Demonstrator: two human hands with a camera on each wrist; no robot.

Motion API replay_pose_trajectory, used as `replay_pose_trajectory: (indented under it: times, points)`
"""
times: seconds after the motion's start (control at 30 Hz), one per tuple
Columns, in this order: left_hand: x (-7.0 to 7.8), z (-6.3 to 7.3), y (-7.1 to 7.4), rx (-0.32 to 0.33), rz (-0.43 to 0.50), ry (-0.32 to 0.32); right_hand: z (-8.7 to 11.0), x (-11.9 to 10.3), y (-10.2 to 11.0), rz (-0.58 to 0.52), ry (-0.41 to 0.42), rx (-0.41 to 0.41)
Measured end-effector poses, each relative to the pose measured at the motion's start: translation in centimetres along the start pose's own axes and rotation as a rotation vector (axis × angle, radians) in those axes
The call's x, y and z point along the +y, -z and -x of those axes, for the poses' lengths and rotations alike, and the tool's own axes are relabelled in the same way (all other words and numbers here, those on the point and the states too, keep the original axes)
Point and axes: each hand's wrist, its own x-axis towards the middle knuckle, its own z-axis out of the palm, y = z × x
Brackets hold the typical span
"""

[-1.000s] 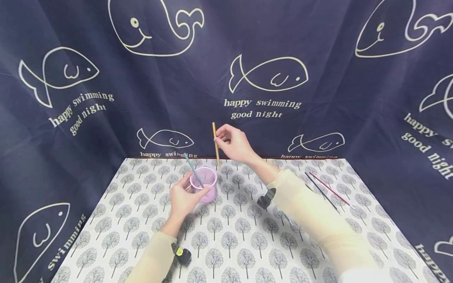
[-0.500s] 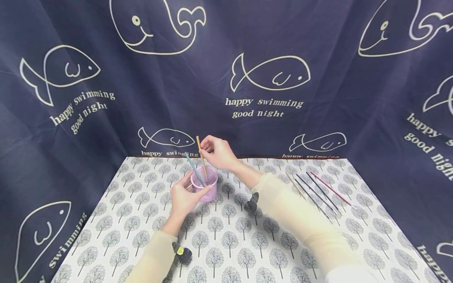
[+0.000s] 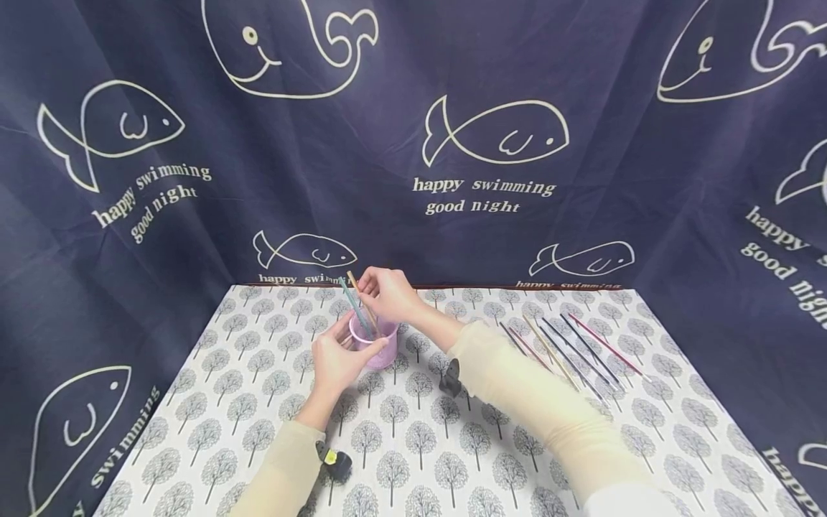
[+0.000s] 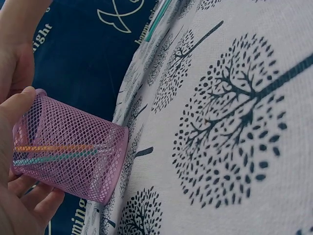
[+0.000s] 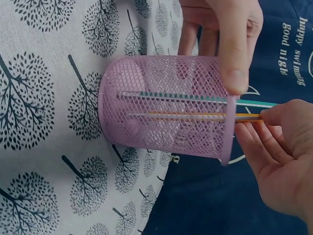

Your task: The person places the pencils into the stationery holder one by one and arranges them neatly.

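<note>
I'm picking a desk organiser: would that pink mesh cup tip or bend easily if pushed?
The pink mesh cup is probably light, being openwork. It seems stiff, its rim round in the left hand. It may tip if pushed high: the teal stick leans past the rim.

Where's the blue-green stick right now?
In the head view, just left of centre: the blue-green stick leans inside the pink mesh cup, beside the yellow stick in the right hand's grip.

A pink mesh cup is being gripped by the left hand. Two sticks are being enclosed inside.
</note>
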Motion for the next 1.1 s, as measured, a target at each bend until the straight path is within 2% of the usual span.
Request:
replay_pose_trajectory:
  times: [0.7, 0.87, 1.1]
  points:
    - [0.6, -0.2, 0.0, 0.0, 0.021, 0.024, -0.4, -0.2, -0.6, 0.056, 0.004, 0.017]
    - [0.5, -0.2, -0.2, -0.001, 0.021, 0.041, -0.2, 0.1, 0.6, 0.049, 0.004, 0.034]
    - [0.2, 0.0, -0.4, -0.003, 0.01, 0.069, 0.5, 1.3, 3.6, 0.044, -0.021, 0.057]
